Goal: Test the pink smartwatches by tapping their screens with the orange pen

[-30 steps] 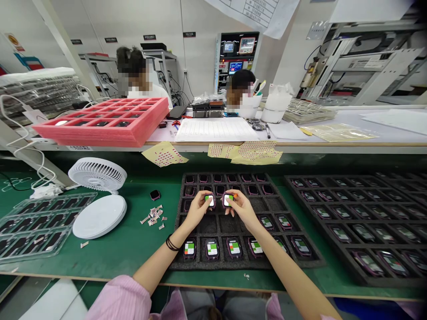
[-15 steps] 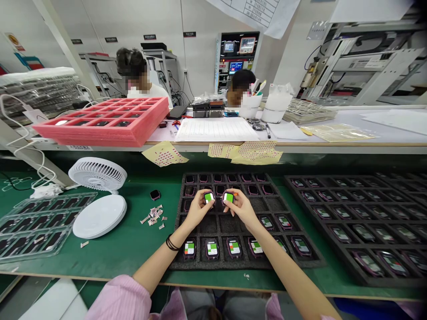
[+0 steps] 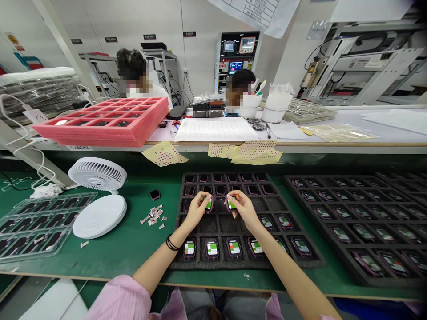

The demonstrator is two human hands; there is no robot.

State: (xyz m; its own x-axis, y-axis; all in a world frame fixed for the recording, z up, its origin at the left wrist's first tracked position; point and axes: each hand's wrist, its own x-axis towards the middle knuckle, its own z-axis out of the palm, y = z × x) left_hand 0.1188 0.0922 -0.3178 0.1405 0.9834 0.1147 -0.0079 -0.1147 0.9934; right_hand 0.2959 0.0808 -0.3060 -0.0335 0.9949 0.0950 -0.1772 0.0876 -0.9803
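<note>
My left hand (image 3: 197, 210) is closed on a small watch (image 3: 209, 204) with a lit green and white screen. Fingers of my right hand (image 3: 243, 209) grip a second lit watch (image 3: 231, 203), a little apart from the first. Both are held over a dark foam tray (image 3: 208, 224) with square compartments. Watches with dark screens sit in its back rows. Along the front row lie lit watches, one of them (image 3: 212, 248) near the left end. My fingertips partly cover both held watches.
Right of the tray is another foam tray (image 3: 328, 226) of watches. To the left are a white fan (image 3: 100, 216), paper scraps (image 3: 154, 214), a lone watch (image 3: 155, 194) and a clear tray (image 3: 62, 244). A pink foam tray (image 3: 133, 133) rests on the shelf; two people sit beyond.
The two held watches have moved slightly apart and down, and their screens have turned partly out of view behind my fingers.
</note>
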